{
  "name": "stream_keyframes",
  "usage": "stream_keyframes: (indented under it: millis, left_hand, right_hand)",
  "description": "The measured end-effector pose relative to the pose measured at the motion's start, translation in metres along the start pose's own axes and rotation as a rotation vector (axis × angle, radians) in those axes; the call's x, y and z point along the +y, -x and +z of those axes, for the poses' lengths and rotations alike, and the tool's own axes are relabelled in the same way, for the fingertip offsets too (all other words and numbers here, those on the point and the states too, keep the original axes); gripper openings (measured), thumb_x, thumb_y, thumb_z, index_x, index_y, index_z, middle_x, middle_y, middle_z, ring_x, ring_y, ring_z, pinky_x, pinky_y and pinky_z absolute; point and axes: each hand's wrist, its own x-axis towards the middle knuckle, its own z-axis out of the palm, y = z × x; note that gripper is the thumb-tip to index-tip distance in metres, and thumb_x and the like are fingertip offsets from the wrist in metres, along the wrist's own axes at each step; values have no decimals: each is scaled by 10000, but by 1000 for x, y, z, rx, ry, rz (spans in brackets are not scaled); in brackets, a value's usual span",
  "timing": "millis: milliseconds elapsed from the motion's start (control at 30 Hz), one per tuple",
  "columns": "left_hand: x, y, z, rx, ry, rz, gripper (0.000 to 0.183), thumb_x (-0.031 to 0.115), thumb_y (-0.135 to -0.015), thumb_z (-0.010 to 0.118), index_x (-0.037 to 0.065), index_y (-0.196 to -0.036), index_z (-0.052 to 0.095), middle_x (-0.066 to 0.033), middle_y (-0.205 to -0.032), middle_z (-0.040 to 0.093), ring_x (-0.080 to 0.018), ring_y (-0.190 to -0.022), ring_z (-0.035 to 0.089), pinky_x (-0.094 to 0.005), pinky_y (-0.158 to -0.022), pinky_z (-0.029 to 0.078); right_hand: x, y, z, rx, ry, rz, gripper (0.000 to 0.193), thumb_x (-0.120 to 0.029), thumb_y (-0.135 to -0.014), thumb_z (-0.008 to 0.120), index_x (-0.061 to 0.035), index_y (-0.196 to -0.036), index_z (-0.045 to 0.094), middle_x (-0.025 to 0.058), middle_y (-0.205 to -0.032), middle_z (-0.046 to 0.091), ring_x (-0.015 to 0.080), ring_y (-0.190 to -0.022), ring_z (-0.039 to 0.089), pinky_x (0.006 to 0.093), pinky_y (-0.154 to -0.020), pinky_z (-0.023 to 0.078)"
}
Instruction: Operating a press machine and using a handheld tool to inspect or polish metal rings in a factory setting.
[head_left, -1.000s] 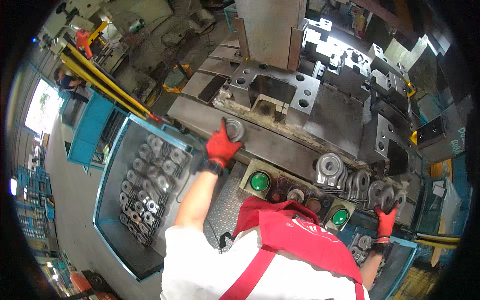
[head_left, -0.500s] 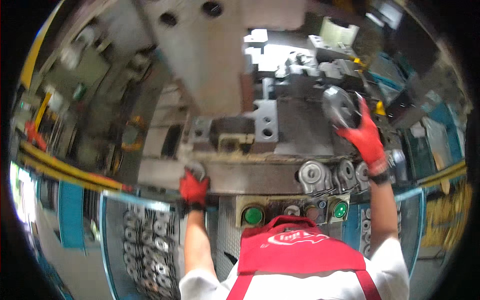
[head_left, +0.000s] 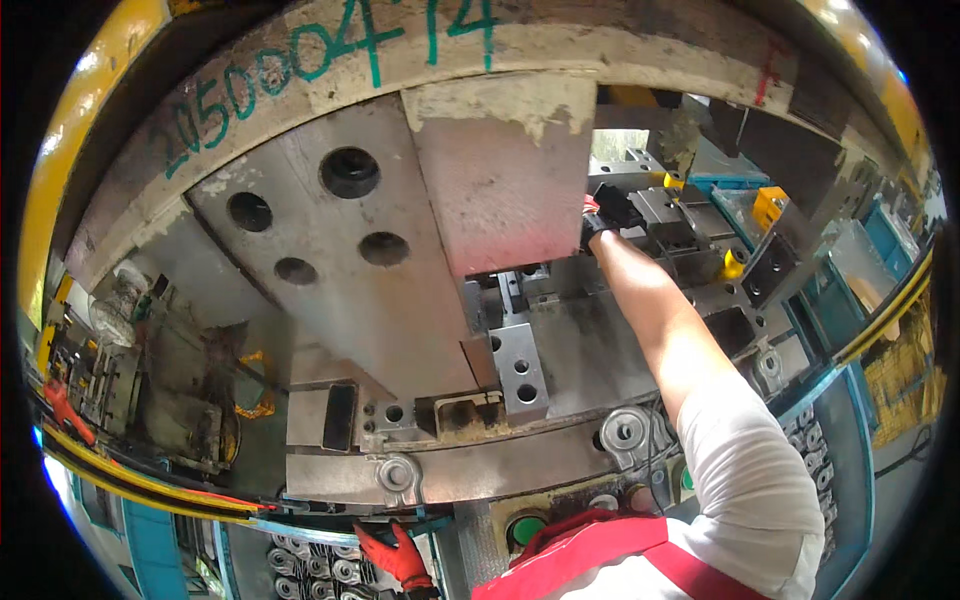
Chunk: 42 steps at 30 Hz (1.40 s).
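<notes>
Both hands at the press, one deep inside, one low at the near edge.

Right hand point(head_left: 612, 212), red-and-black glove, reaches far into the narrow gap under the big grey steel upper die block point(head_left: 400, 260); fingers hidden among dark tooling blocks, grip can't be told. Left hand point(head_left: 398, 556), red glove, fingers spread, holding nothing, sits below the near edge, just under the round grey metal casting point(head_left: 397, 474) lying on the lower steel die plate point(head_left: 570, 350). Green round button point(head_left: 527, 529) just right of it.
</notes>
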Motion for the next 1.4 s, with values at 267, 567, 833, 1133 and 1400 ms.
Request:
stream_keyframes:
  millis: [267,567,833,1133,1400]
  left_hand:
    - [-19,29,7,99,212,-183,664,180,-773,590,-15,-1312,254,-212,-1313,332,-328,-1228,304,-383,-1027,217]
    - [24,74,13,0,799,-356,549,109,-833,543,-32,-1294,281,-157,-1318,350,-212,-1200,354,-302,-996,269]
    - [-14,124,46,-950,644,-323,513,382,-834,522,139,-1261,374,-37,-1162,473,-205,-1039,457,-397,-797,421]
    - [52,130,69,-907,646,-626,760,221,-701,708,57,-1291,257,-110,-1071,502,-205,-799,555,-285,-519,497]
    - [52,138,65,-757,387,-419,827,261,-651,751,-7,-1282,288,-161,-1176,481,-226,-1076,465,-319,-909,368]
  right_hand:
    - [-6,-10,20,-130,328,-627,468,-470,-729,502,-119,-1026,589,115,-982,614,263,-889,590,364,-780,448]
    - [22,274,-99,94,-250,-541,814,-480,-735,572,42,-1279,265,252,-1265,355,402,-1192,314,428,-977,275]
    - [212,457,-35,225,-808,-85,514,-189,-737,641,6,-1178,462,179,-1162,495,283,-1105,454,344,-949,325]
    - [346,545,139,-220,-747,437,902,-407,-682,679,63,-1297,217,269,-1216,418,344,-1128,425,370,-932,345]
    - [337,553,144,-183,-658,475,935,-414,-620,706,22,-1294,227,275,-1158,428,404,-1070,424,433,-901,354]
